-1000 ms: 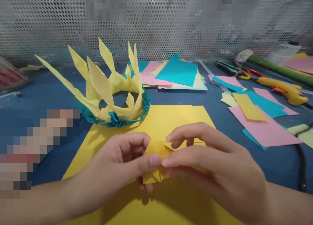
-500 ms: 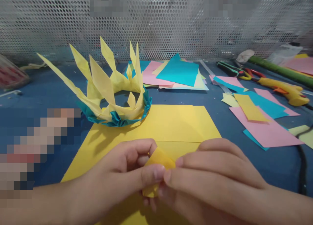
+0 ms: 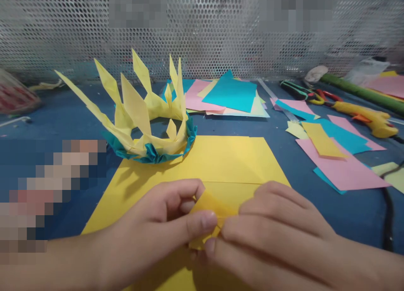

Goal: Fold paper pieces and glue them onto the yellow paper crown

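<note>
A small folded piece of yellow paper [image 3: 210, 204] is pinched between both hands, low in the middle of the view. My left hand [image 3: 176, 215] is closed on its left side, thumb on top and fingers behind. My right hand [image 3: 271, 228] grips the right edge, its fingers hiding part of the folds. Under the hands lie large yellow sheets [image 3: 230, 160]. On their far left corner stands a paper crown [image 3: 139, 114] with pale yellow points and teal folded pieces around its base.
Behind lies a pile of teal, pink and cream paper [image 3: 232, 93]. At right are loose paper pieces [image 3: 341, 169], a yellow glue gun [image 3: 366, 114], a utility knife [image 3: 295, 89], a green roll [image 3: 362, 86] and a black cord [image 3: 387, 219]. A perforated metal panel [image 3: 202, 38] backs the table.
The right hand has shifted slightly right and its fingers have moved along the paper, baring more of the folded edge. The left hand keeps its hold.
</note>
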A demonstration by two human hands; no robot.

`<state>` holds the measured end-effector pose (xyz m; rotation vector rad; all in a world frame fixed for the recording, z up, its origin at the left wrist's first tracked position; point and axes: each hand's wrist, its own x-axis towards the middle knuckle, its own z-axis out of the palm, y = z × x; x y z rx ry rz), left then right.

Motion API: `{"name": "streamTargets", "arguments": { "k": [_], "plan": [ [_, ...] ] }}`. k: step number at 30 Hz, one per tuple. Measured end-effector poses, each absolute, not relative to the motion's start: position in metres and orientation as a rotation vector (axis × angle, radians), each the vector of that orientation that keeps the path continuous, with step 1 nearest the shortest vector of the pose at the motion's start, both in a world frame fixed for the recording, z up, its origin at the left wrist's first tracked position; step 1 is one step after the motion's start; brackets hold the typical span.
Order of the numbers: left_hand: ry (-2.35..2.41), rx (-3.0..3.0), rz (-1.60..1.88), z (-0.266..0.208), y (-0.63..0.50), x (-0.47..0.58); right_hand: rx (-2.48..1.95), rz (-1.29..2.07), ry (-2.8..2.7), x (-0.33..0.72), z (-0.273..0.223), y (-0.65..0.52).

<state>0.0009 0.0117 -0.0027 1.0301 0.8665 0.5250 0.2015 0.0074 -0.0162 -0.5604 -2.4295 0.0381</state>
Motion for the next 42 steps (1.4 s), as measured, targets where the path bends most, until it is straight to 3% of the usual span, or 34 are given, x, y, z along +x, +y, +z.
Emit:
{"name": "streamTargets", "arguments": {
  "k": [8, 21, 27, 32, 42],
  "plan": [
    [0.948, 1.155, 0.604, 0.001, 0.014, 0.001, -0.55, 0.363, -2.282, 0.207, -0.007, 0.017],
    [0.917, 1.111, 0.615, -0.005, 0.01, 0.0, -0.581, 0.207, -2.29, 0.207, -0.009, 0.01],
    [0.893, 1.084, 0.555, -0.01, 0.01, -0.001, -0.648, 0.318, -2.335, 0.209, -0.005, 0.013],
    [0.894, 1.152, 0.549, -0.005, 0.011, 0.0, -0.53, 0.17, -2.365, 0.21, -0.008, 0.02],
    [1.03, 1.482, 0.551, -0.003, 0.006, 0.002, -0.701, 0.425, -2.222, 0.203, -0.013, 0.017]
  ]
}}
